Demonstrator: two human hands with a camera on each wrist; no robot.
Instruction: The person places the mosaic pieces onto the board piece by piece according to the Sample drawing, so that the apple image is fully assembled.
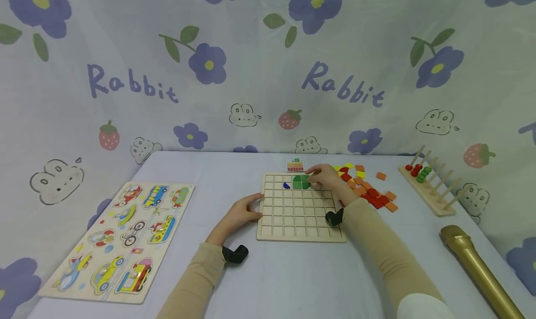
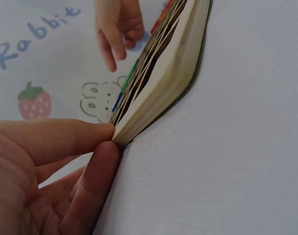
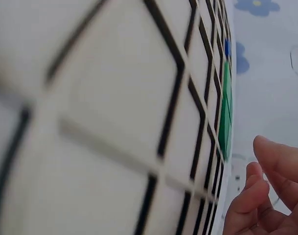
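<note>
**Hands at the grid board [image 1: 289, 220]**

My left hand [image 1: 237, 214] pinches the board's left edge on the table [image 1: 289, 282]. My right hand [image 1: 327, 176], fingers loosely parted, is beside the green pieces [image 1: 299, 182]; beyond lies a picture card [image 1: 296, 164].

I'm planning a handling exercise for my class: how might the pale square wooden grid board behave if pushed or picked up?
The pale square wooden grid board would probably feel stiff, its edges looking straight. Pushed, it might slide rather than tip, lying flat on the white table. Tilted, it could shed the flat green pieces on top.
</note>
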